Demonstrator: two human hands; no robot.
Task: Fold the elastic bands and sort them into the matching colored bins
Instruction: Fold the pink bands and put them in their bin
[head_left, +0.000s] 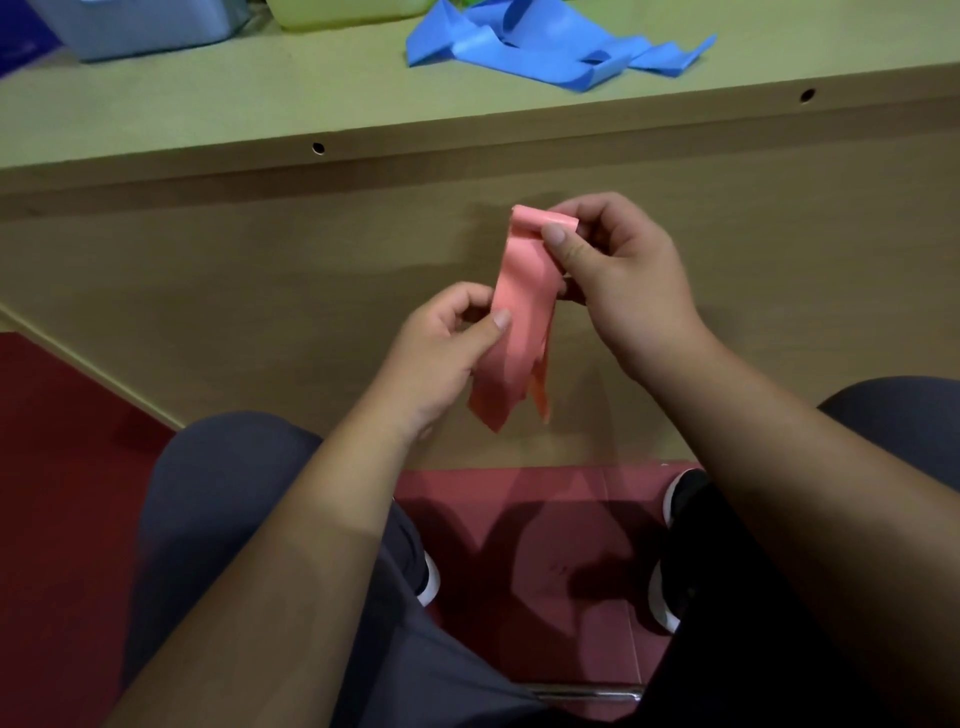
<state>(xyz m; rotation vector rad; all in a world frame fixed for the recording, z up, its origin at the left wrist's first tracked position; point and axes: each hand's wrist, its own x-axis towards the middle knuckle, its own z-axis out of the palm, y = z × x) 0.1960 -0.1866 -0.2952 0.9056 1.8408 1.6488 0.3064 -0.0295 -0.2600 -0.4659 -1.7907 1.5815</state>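
A: Two hands on one band in head view, which step is it?
B: Folding, I think. Right hand (613, 270) pinches the folded top of the pink band (514, 312) btw thumb and fingers; left hand (441, 343) pinches it lower, thumb on front. Band hangs in the air before the front panel of the desk (260, 104), above the lap, loose ends down.
A: Next move?
B: Prob. bring the loose ends up to the top, then find the matching bin. Only a blue bin (145, 26) and a yellow-green bin (343, 10) show at the top edge, both cut off; no pink one in view.
A: Other bands?
B: Blue bands (545, 47) lie unfolded on the desk, near the yellow-green bin.
A: Any labels, brands?
B: None I can read.
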